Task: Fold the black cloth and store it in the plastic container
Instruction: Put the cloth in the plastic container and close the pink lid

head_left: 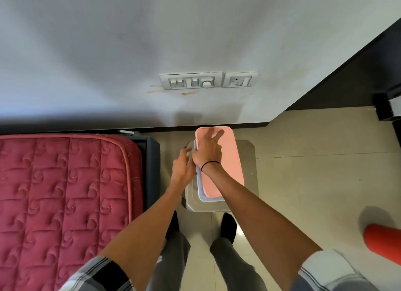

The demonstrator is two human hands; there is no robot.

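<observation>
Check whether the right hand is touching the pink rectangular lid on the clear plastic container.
Touching. The head view shows the right hand lying flat on the pink rectangular lid, fingers spread across its far end, no gap visible.

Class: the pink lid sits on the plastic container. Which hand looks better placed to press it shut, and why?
Right, probably. The right hand lies flat on the pink lid, fingers spread, while the left hand sits beside the plastic container at its left edge.

One plastic container (200, 195), one pink lid (225, 160), one stool (247, 151), one mattress (65, 193), two hands.
</observation>
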